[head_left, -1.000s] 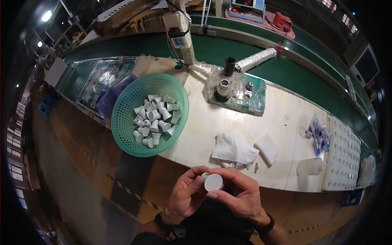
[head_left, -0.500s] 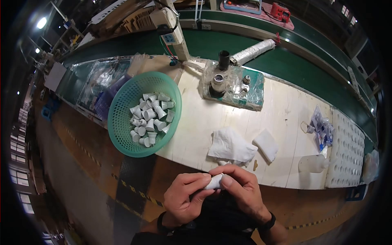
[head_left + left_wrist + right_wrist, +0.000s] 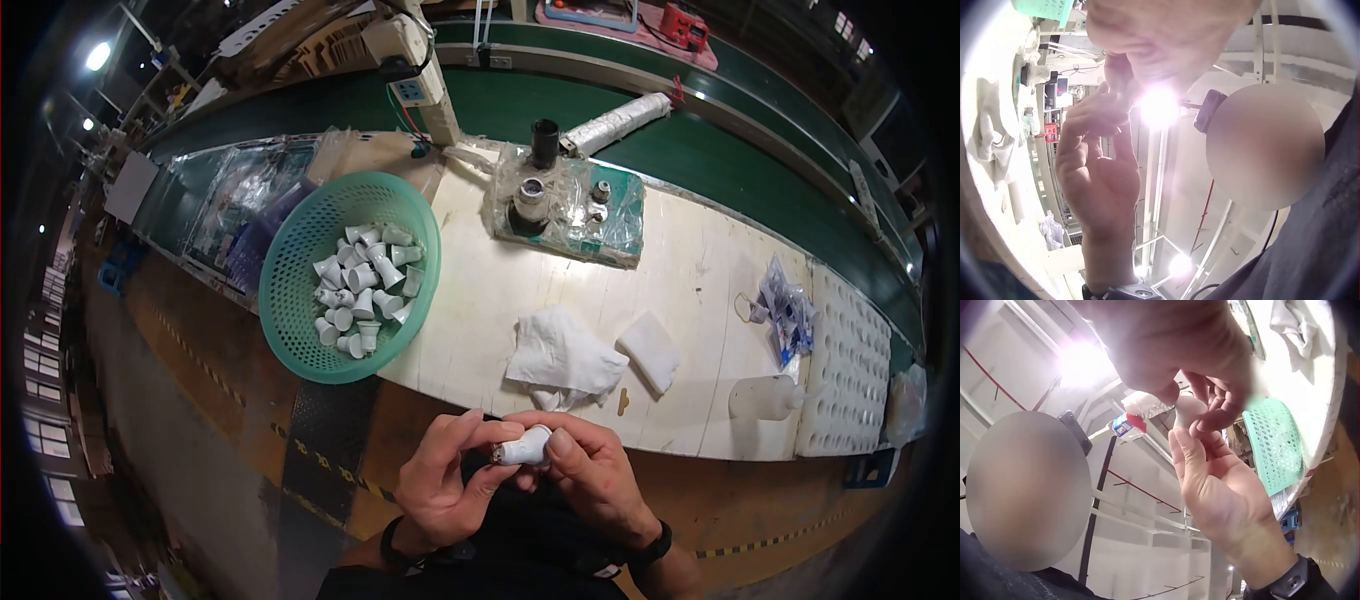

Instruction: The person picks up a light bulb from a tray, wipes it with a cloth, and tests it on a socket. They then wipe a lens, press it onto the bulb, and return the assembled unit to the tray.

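Between both hands, in front of the body, a white flared cup-like piece (image 3: 524, 449) lies on its side, its narrow, brownish end toward the left. The right hand (image 3: 600, 474) grips the wide end with thumb and fingers. The left hand (image 3: 446, 480) has its thumb and fingertips at the narrow end. In the right wrist view the piece (image 3: 1190, 411) is pinched between the right fingers above and the left hand (image 3: 1225, 497) below. The left wrist view shows the right hand (image 3: 1100, 169), with the piece mostly hidden.
A green basket (image 3: 284, 318) holding several similar white pieces stands at the left of the table. Folded white cloths (image 3: 562, 352) lie near the front edge. Behind is a plastic-wrapped fixture (image 3: 620, 215); at the right are a bottle (image 3: 762, 398), a crumpled bag (image 3: 786, 312) and a holed white tray (image 3: 848, 365).
The white piece has turned from its round face showing to lying sideways, its narrow end now exposed. The left fingers have shifted and spread from around it. The head view has shifted slightly.
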`<state>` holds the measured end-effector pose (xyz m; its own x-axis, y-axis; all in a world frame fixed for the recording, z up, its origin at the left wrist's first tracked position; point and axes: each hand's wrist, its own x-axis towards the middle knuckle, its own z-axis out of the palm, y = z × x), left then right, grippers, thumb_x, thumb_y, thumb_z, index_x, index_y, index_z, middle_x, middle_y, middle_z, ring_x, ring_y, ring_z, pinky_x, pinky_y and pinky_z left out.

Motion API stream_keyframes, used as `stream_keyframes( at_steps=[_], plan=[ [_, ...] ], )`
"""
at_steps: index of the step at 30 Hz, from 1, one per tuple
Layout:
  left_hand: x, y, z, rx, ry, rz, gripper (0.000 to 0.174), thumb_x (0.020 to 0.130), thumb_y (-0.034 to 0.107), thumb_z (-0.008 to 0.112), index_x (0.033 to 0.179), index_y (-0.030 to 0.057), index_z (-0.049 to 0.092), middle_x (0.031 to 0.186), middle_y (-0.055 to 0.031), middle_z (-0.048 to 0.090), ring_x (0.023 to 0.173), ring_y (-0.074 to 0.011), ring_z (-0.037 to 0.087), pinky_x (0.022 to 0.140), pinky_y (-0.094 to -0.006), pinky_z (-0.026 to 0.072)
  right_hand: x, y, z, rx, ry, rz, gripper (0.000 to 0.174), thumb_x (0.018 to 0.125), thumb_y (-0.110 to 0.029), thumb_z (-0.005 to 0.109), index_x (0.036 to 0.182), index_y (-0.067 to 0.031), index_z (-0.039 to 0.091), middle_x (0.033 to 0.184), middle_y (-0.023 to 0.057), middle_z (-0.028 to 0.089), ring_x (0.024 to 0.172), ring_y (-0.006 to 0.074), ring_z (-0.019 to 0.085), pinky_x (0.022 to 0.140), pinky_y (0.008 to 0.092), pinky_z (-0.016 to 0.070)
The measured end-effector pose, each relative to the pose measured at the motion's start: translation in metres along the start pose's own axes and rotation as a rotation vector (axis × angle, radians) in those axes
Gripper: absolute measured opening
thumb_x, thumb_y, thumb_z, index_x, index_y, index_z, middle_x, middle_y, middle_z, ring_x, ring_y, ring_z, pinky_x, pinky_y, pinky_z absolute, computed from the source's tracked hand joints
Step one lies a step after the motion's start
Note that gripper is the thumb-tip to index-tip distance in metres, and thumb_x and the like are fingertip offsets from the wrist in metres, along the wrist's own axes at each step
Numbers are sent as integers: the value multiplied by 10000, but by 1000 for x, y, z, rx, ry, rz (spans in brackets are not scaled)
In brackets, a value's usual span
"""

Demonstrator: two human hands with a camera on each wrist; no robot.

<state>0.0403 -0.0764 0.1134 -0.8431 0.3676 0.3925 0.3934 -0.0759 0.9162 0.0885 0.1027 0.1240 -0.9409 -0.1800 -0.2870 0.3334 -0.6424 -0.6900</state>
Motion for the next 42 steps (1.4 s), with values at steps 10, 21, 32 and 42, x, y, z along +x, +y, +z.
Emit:
stream_keyframes(
  at_steps=[10,21,32,42],
  plan=[
    [6,6,10,-348,148,-194,414,883,-85,682,1281,-56,572,1178,-205,658,1066,-230,632,942,-344,502,-1,-3,1,-74,22,-149,449,964,-34,651,1394,11,530,1226,76,633,1089,117,601,928,257,505],
    [16,0,12,-278,123,-205,371,943,136,685,1244,-59,590,1213,-237,628,1101,-252,618,992,-372,478,8,5,8,-107,38,-268,419,908,42,684,1314,33,580,1291,113,610,1161,170,601,1000,309,483],
    [14,-6,1,-962,-98,-691,383,1032,119,535,1357,-73,469,1299,-221,580,1070,-246,653,921,-364,554,18,-9,-111,-1822,759,-578,463,853,-47,720,1296,3,598,1320,233,538,1202,402,529,997,439,448],
    [10,-5,15,-992,65,-845,432,996,73,586,1362,-77,412,1242,-190,617,1087,-227,650,942,-382,551,-11,-25,13,-1389,303,-787,471,766,-23,778,1223,-118,709,1254,206,551,1076,334,566,903,400,500]
  ],
)
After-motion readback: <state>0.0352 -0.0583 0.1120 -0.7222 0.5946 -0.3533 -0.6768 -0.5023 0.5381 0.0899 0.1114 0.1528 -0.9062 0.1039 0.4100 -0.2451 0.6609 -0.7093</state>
